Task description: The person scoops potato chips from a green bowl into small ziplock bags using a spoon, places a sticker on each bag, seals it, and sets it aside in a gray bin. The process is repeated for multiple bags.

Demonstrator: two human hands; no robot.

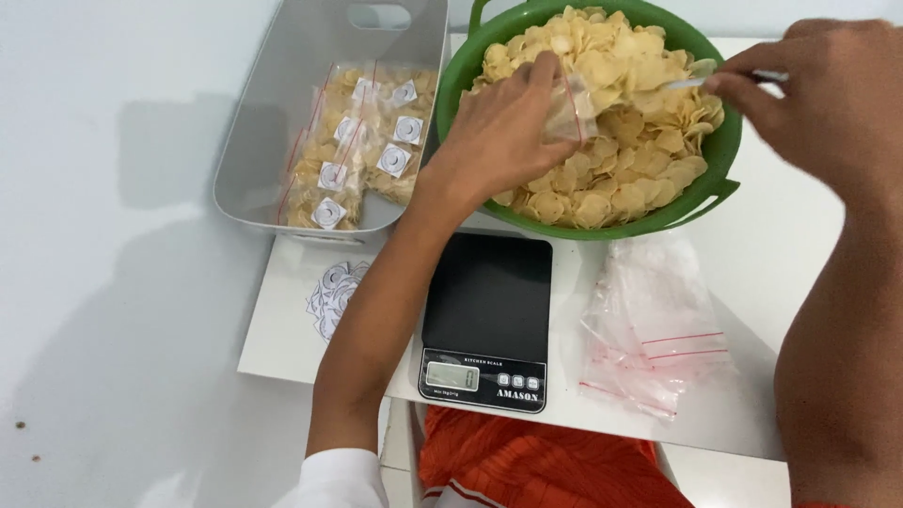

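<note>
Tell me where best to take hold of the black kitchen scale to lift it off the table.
Probably by the two long sides of the black kitchen scale, hands coming from left and right. It lies flat and thin with a bare top, so only the edges offer purchase. The left forearm crosses its left edge, and the pile of clear zip bags lies close on its right, so come in low there.

White table [752,235] occupying the centre and the 3 o'clock side of the view, its near edge running from 8 o'clock toward 4 o'clock. Pale, glossy floor [103,282] fills the whole 9 o'clock side, carrying soft grey shadows and, at 8 o'clock, two small dark specks [21,425]. Light is even and diffuse, with no hard highlights. Orange pleated fabric [536,470] shows below the table edge at 6 o'clock.
</note>
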